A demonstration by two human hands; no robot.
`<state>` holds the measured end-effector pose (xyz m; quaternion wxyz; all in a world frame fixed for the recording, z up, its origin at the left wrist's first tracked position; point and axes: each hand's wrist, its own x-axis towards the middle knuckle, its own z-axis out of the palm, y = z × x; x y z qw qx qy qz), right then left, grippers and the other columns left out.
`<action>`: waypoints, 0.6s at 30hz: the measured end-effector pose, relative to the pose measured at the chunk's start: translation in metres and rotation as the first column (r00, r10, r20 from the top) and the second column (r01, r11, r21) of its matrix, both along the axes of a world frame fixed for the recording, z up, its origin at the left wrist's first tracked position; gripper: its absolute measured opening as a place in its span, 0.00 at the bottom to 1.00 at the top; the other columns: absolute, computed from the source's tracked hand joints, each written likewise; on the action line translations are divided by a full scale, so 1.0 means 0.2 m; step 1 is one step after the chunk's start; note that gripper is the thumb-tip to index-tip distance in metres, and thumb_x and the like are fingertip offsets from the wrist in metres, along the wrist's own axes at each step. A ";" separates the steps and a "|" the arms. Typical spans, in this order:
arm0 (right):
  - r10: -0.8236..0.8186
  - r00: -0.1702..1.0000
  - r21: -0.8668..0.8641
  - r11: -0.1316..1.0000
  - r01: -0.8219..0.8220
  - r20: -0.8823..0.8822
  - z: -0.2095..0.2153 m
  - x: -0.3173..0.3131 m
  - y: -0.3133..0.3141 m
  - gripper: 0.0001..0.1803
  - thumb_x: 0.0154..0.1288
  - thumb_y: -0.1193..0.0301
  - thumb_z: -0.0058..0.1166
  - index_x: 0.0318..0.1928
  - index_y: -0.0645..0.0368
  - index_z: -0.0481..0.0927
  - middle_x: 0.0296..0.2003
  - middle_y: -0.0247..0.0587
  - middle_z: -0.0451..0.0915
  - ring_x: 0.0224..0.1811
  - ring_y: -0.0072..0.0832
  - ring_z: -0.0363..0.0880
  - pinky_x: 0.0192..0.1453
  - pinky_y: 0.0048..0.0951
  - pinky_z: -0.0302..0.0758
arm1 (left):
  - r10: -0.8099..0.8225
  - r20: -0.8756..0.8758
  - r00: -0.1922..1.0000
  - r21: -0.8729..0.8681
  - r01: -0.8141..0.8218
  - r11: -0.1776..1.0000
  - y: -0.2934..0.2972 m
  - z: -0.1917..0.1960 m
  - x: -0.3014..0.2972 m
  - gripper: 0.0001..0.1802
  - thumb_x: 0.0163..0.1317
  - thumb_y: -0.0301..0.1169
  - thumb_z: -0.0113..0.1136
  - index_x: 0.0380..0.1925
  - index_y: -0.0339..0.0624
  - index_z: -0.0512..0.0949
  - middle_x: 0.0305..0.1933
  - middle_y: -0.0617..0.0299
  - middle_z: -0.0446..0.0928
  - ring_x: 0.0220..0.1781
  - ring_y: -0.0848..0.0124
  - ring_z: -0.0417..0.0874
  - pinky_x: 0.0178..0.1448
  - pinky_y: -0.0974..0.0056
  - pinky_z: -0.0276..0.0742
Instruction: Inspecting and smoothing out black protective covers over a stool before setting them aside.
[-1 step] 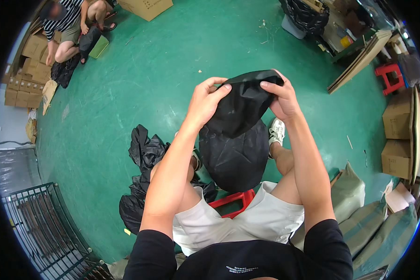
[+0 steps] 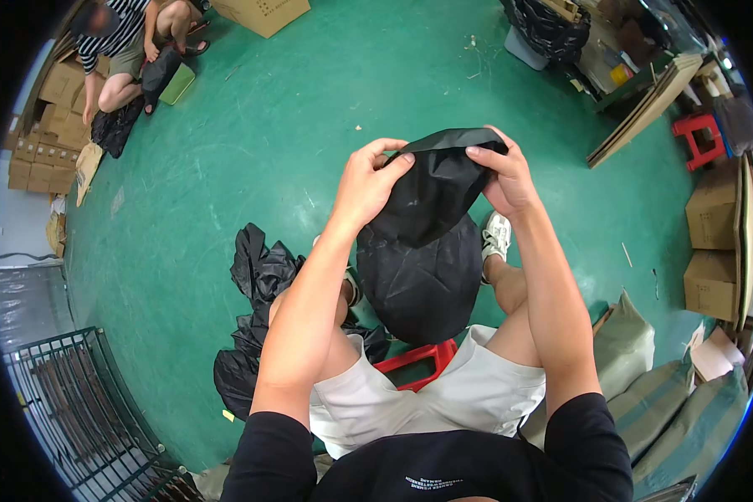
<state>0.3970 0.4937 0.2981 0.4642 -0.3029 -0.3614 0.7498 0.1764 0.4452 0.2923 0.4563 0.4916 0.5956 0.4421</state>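
My left hand and right hand are pinching limp, rounded black fabric above the scuffed green floor. Brown cardboard boxes are flanking me.

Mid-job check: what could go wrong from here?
The black fabric is pinched near its upper edge by the left hand and right hand; it might sag if either grip loosens. In view it covers part of the black rounded piece below, so their similar colour could hide an edge.
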 end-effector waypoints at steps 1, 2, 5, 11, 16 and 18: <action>-0.006 1.000 -0.012 1.000 0.007 0.017 0.00 0.00 0.00 0.09 0.57 0.78 0.63 0.38 0.60 0.78 0.34 0.33 0.81 0.37 0.23 0.79 0.46 0.26 0.75 | 0.000 0.000 1.000 -0.001 0.000 1.000 0.00 -0.02 0.00 0.14 0.63 0.35 0.62 0.41 0.33 0.82 0.24 0.66 0.79 0.29 0.82 0.74 0.36 0.71 0.70; -0.015 0.999 -0.025 1.000 0.016 0.036 -0.01 0.00 -0.01 0.08 0.56 0.79 0.63 0.36 0.60 0.78 0.33 0.32 0.81 0.36 0.21 0.78 0.43 0.25 0.74 | -0.003 -0.028 1.000 0.040 0.004 0.999 0.00 0.00 0.00 0.15 0.64 0.35 0.61 0.41 0.33 0.82 0.23 0.66 0.78 0.29 0.82 0.73 0.35 0.70 0.69; -0.041 0.986 0.050 0.998 0.033 0.159 -0.04 0.02 0.02 0.09 0.57 0.78 0.64 0.32 0.58 0.75 0.29 0.27 0.78 0.33 0.16 0.75 0.40 0.22 0.70 | -0.026 -0.022 0.999 0.105 0.028 0.994 0.01 -0.02 -0.03 0.15 0.64 0.36 0.60 0.39 0.32 0.82 0.23 0.68 0.77 0.29 0.82 0.72 0.35 0.69 0.68; -0.141 0.825 0.327 0.943 -0.056 0.548 -0.02 0.05 0.02 0.11 0.60 0.79 0.62 0.29 0.57 0.71 0.26 0.22 0.71 0.32 0.11 0.69 0.39 0.17 0.65 | -0.264 0.219 0.939 0.126 0.242 0.962 0.02 0.04 -0.16 0.16 0.69 0.36 0.57 0.29 0.33 0.82 0.28 0.72 0.79 0.30 0.84 0.72 0.38 0.72 0.69; 0.073 0.934 0.227 0.961 -0.161 0.351 0.05 0.06 0.00 0.07 0.61 0.82 0.59 0.36 0.59 0.77 0.30 0.25 0.75 0.35 0.12 0.71 0.40 0.17 0.68 | -0.388 0.578 0.718 0.050 0.444 0.895 -0.05 0.16 -0.22 0.13 0.68 0.35 0.58 0.27 0.39 0.79 0.26 0.73 0.76 0.27 0.84 0.69 0.34 0.72 0.66; 0.115 0.925 0.228 0.951 -0.208 0.362 0.05 0.06 -0.01 0.07 0.61 0.83 0.58 0.39 0.60 0.78 0.34 0.26 0.77 0.37 0.13 0.73 0.42 0.18 0.70 | -0.355 0.671 0.651 0.130 0.367 0.921 -0.06 0.16 -0.23 0.14 0.69 0.36 0.58 0.25 0.42 0.76 0.25 0.74 0.73 0.26 0.85 0.66 0.30 0.73 0.63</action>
